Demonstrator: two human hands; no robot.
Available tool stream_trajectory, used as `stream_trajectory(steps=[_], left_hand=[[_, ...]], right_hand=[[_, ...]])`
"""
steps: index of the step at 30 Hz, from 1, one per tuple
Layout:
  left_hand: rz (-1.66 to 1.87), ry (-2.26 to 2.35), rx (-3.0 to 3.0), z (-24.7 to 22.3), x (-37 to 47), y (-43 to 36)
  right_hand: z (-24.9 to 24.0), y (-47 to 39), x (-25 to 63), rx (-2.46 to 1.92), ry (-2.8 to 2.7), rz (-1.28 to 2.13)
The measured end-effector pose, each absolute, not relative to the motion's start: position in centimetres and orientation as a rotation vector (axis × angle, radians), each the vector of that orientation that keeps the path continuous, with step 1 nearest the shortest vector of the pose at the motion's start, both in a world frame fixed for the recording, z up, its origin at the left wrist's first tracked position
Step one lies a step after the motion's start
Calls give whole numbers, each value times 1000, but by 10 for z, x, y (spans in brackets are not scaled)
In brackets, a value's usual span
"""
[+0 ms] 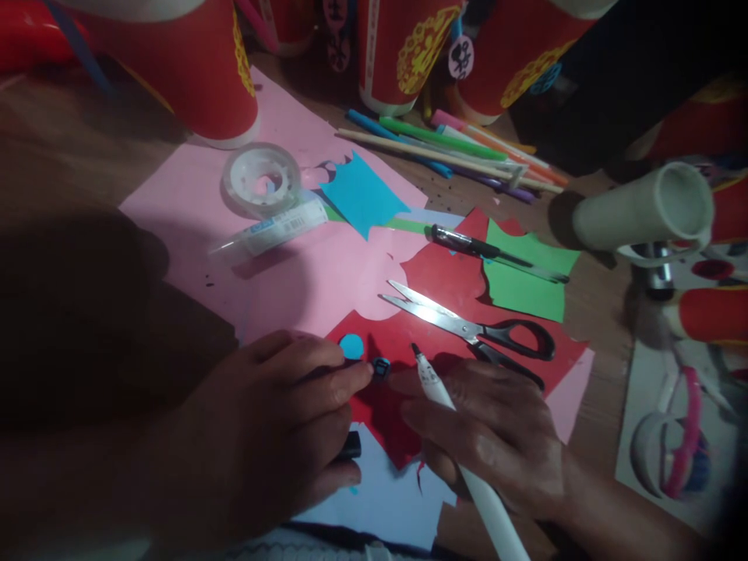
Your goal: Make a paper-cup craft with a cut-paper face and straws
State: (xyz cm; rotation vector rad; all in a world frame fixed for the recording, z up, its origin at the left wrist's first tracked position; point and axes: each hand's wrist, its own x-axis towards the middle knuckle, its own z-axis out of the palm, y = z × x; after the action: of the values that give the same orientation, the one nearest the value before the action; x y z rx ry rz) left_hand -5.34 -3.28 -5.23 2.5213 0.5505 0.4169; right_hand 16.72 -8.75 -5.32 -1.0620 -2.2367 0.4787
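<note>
My right hand [496,436] is closed around a white marker [476,483], its dark tip pointing up and left over red paper [403,339]. A black cap [351,446] sticks out between the thumb and fingers of my left hand [298,421]. That hand's index fingertip touches a small blue disc with dark marks [381,368] on the red paper. A plain blue disc [351,346] lies just beyond it. Black-handled scissors [467,327] lie slightly open above my right hand.
Pink paper [192,187] bears a tape roll [261,181], a glue tube [269,232] and blue paper [365,195]. A black pen [496,253] crosses green paper [529,273]. Several markers [444,136] and red cups [403,54] stand or lie behind; a pale cup [643,206] is right.
</note>
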Motion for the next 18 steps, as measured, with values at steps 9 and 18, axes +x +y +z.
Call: stream_trajectory(steps=[9, 18], left_hand=[[423, 529, 2519, -52, -55, -32], [316, 514, 2579, -56, -57, -33]], right_hand=[[-55, -88, 167, -1099, -2228, 443], [-60, -93, 168, -1180, -2200, 536]])
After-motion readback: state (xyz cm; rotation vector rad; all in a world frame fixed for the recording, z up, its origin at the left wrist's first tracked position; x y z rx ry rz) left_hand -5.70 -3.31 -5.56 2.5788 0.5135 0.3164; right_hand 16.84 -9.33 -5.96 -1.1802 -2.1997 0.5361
